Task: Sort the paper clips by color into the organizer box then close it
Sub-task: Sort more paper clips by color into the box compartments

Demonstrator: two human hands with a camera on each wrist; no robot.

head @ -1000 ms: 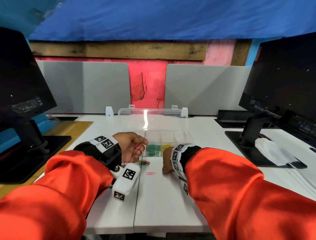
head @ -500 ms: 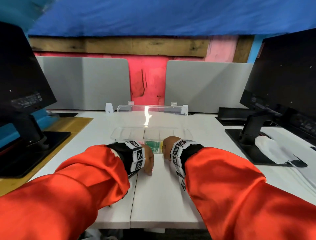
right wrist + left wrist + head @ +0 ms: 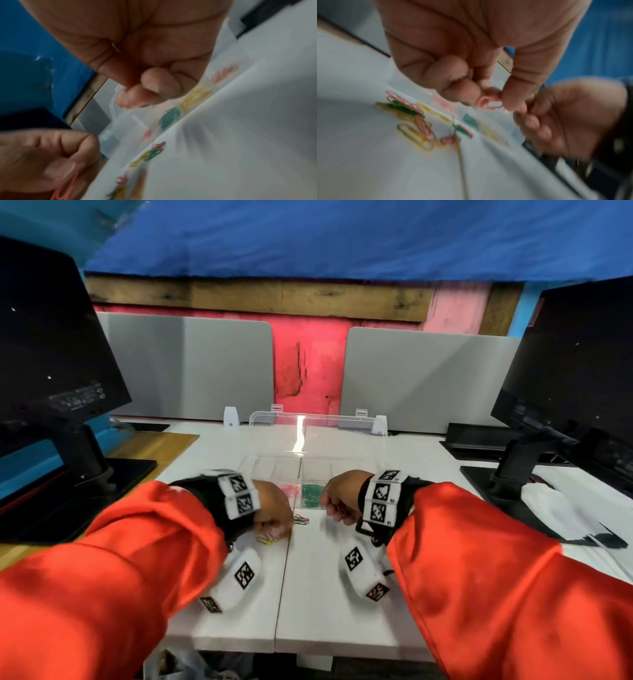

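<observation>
The clear organizer box (image 3: 342, 470) stands open on the white desk, its lid (image 3: 318, 436) upright behind it. Front compartments hold pink clips (image 3: 291, 491), green clips (image 3: 312, 496) and, in the right wrist view, yellow clips (image 3: 195, 98). A loose pile of pink, green and yellow clips (image 3: 412, 119) lies just in front of the box. My left hand (image 3: 488, 100) hovers over the pile and pinches a pink clip (image 3: 489, 103) between thumb and fingers. My right hand (image 3: 135, 94) hangs near the box's front right with fingers curled; no clip shows in it.
A black monitor (image 3: 51, 354) on a stand sits at the left, another monitor (image 3: 575, 364) at the right with white cloth (image 3: 555, 515) by its base. Grey divider panels (image 3: 428, 378) close off the back. A seam (image 3: 284, 577) splits the desk.
Half a second ago my left hand was down on the desk at the pile; now it is lifted with a pink clip pinched. The right hand has risen slightly off the desk.
</observation>
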